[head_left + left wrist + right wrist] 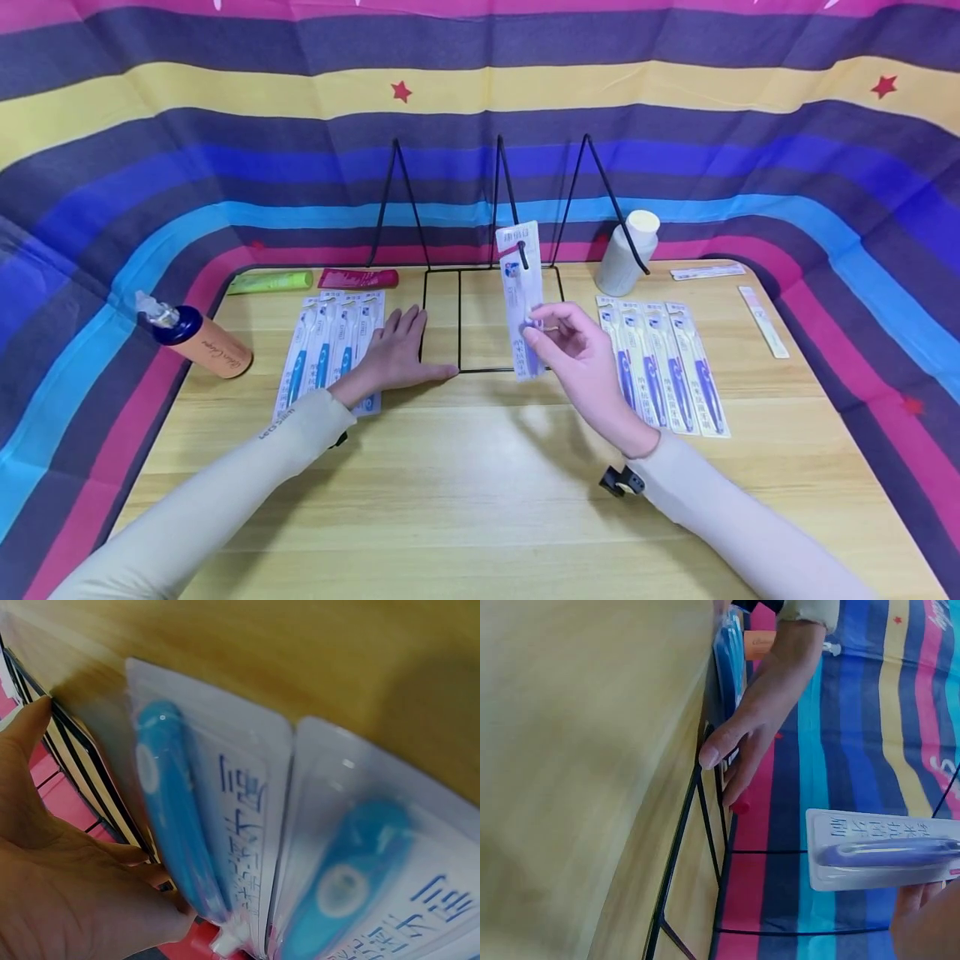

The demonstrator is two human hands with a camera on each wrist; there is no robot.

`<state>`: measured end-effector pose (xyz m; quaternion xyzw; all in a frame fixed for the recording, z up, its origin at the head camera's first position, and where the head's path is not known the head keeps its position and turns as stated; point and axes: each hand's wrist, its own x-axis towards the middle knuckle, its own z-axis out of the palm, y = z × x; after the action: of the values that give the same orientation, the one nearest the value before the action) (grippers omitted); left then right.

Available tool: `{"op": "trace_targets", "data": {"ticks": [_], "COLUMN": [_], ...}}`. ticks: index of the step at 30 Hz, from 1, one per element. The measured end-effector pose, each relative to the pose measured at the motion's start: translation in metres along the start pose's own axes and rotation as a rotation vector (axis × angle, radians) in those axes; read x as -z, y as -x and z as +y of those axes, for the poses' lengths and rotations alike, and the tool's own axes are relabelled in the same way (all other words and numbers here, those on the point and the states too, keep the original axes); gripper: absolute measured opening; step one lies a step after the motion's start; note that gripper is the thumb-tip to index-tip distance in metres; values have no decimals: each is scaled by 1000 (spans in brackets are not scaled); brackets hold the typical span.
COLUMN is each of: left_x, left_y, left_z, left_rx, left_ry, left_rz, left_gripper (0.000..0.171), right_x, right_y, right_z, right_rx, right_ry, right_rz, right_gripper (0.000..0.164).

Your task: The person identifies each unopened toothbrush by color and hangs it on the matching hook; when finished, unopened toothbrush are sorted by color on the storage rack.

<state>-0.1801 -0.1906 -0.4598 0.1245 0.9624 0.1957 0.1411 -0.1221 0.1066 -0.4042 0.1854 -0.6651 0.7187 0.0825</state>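
My right hand point(581, 354) pinches the lower edge of a packaged purple toothbrush point(519, 292) between thumb and fingers. The pack hangs upright at the middle hook of a black wire rack point(459, 329), with the hook's tip showing at the hole near its top. In the right wrist view the pack's lower end point(885, 851) juts past the fingers. My left hand point(397, 354) lies with fingers spread at the rack's left base, thumb on the front wire. Beside and partly beneath that wrist are several packaged blue toothbrushes point(322, 346).
Several packaged purple toothbrushes point(663, 367) lie to the right. A white bottle point(626, 254) stands behind them, near two slim packets point(763, 321). Green point(270, 282) and red tubes point(358, 278) lie at the back left, an orange pump bottle point(206, 342) at the left edge. Striped cloth surrounds the table.
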Motion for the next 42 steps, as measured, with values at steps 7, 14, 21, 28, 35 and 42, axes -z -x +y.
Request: {"op": "trace_targets", "data": {"ticks": [7, 14, 21, 28, 35, 42], "left_x": [-1, -1, -1, 0, 2, 2], "left_y": [-1, -1, -1, -3, -4, -2], "left_z": [-1, -2, -3, -2, -1, 1], "left_rx": [-9, -8, -4, -7, -7, 7], "left_ry": [-3, -4, 0, -5, -8, -7], "left_rz": [10, 7, 2, -4, 0, -4], "left_gripper": [122, 123, 124, 124, 123, 123], "right_x": [-5, -11, -14, -12, -4, 18], "right_y": [-38, -84, -124, -145, -145, -130], "right_z": [15, 27, 40, 46, 47, 44], "right_rx": [-58, -87, -85, -115, -123, -92], "right_ry": [-99, -204, -217, -225, -231, -271], "right_rz": [-49, -76, -30, -13, -24, 1], "right_gripper": [38, 48, 39, 36, 37, 41]}}
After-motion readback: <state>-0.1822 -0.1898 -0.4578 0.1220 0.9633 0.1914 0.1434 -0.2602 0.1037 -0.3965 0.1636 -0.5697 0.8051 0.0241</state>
